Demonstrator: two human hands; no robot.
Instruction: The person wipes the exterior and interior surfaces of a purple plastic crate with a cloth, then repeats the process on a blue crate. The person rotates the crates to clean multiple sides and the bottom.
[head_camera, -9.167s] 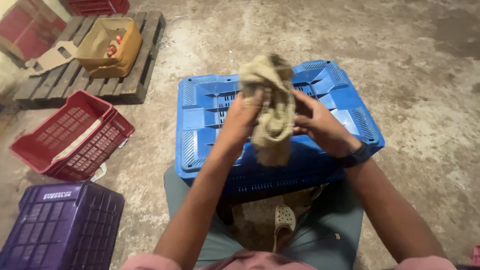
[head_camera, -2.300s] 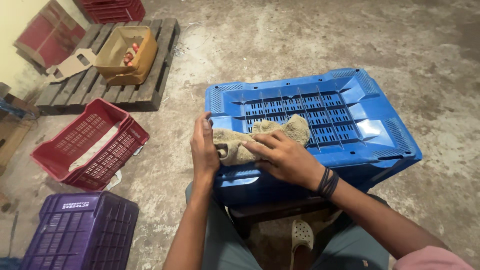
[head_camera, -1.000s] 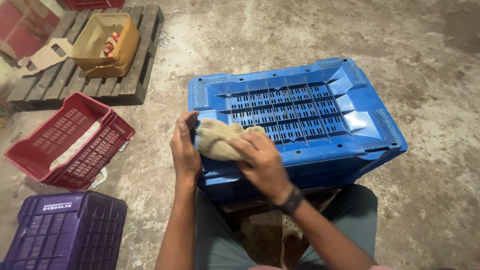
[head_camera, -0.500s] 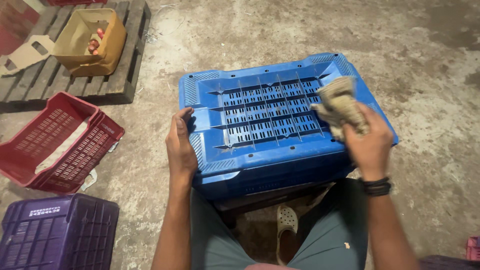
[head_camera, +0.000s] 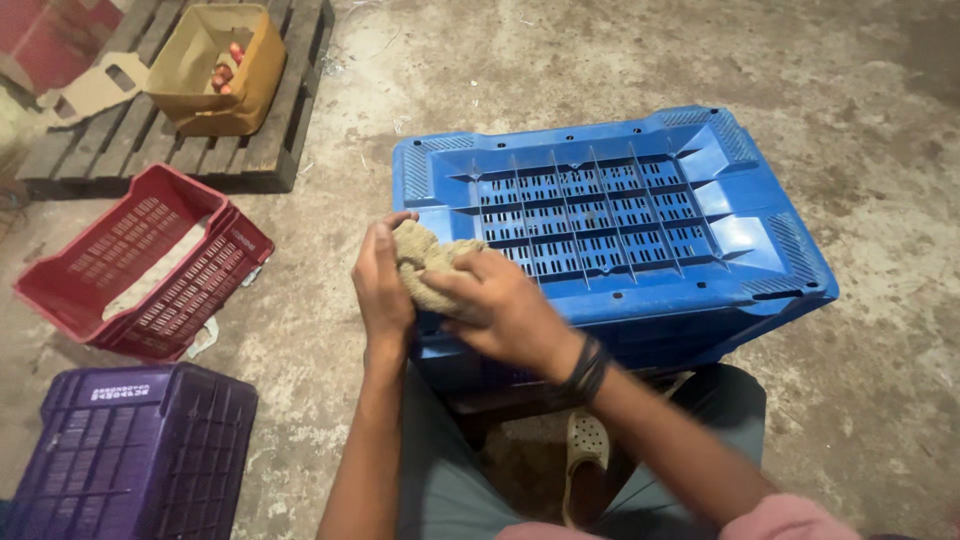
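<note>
A blue plastic crate (head_camera: 640, 210) lies upside down in front of my knees, its slotted bottom facing up. A bunched tan cloth (head_camera: 425, 262) sits at the crate's near left corner. My right hand (head_camera: 495, 305) presses on the cloth from the right and grips it. My left hand (head_camera: 380, 280) is at the same corner, fingers curled against the cloth and the crate's edge. A dark band circles my right wrist.
A red crate (head_camera: 140, 265) lies tilted on the concrete floor to the left. A purple crate (head_camera: 130, 450) stands upside down at the lower left. A wooden pallet (head_camera: 270, 110) at the upper left carries a cardboard box (head_camera: 215, 65). A sandal (head_camera: 585, 450) shows between my legs.
Half a second ago my right hand held the cloth at the crate's right edge. It has swept left across the crate to the near left corner, beside my left hand.
</note>
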